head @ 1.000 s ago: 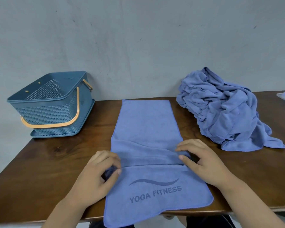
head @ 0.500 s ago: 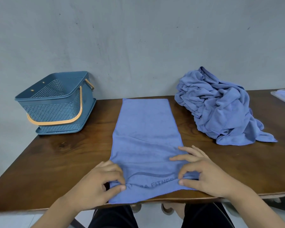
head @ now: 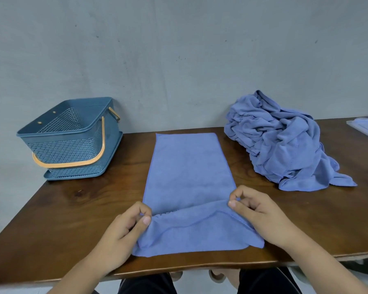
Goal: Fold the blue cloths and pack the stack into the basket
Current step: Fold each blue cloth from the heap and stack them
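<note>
**Uneven pinches could skew the fold**

Thumb and forefinger of the left hand (head: pixel 125 227) pinch the left edge of the blue microfibre towel (head: pixel 189 179); the right hand (head: pixel 256 211) pinches its right edge, slightly farther from the person. The near end lies doubled and rumpled. If one pinch slips or the hands travel unevenly, the fold will probably land crooked. The unfolded cloth heap (head: pixel 285 141) sits right of the towel, the basket (head: pixel 70 134) to its left, seemingly empty.
</note>
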Demonstrator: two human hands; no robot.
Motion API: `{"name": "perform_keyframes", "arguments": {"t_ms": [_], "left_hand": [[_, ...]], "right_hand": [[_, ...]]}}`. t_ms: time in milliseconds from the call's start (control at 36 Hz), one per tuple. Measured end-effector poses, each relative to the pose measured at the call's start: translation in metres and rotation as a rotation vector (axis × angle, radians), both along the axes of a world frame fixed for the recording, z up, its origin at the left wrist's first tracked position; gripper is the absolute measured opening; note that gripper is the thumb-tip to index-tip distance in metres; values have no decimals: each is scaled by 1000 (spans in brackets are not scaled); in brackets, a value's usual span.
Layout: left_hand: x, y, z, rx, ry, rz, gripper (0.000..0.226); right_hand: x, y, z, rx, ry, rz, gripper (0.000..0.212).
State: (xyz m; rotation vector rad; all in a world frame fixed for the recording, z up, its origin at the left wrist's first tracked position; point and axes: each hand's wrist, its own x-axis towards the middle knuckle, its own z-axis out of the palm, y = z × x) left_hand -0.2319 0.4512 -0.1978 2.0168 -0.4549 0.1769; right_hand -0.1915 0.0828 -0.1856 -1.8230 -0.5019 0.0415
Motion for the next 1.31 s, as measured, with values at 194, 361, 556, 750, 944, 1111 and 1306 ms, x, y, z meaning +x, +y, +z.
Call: {"name": "perform_keyframes", "arguments": {"t_ms": [194, 361, 556, 750, 944, 1111, 1306], "left_hand": [[54, -1, 14, -308, 222, -95, 38], [139, -9, 32, -452, 336, -81, 26], [259, -8, 25, -157, 246, 303, 25], [269, -41, 11, 551, -435, 330, 21], [256, -62, -28, 720, -271, -147, 35], [237, -60, -28, 719, -239, -164, 43], [204, -68, -27, 712, -235, -157, 43]], "right_hand": [[56, 10, 8, 23, 150, -80, 21], [140, 24, 25, 53, 165, -177, 15], [259, 39, 25, -101, 95, -334, 31], [292, 58, -15, -671, -336, -334, 57], [267, 80, -51, -876, -492, -93, 47], [250, 73, -44, -1004, -311, 19, 58], [217, 66, -38, -1035, -250, 65, 58]]}}
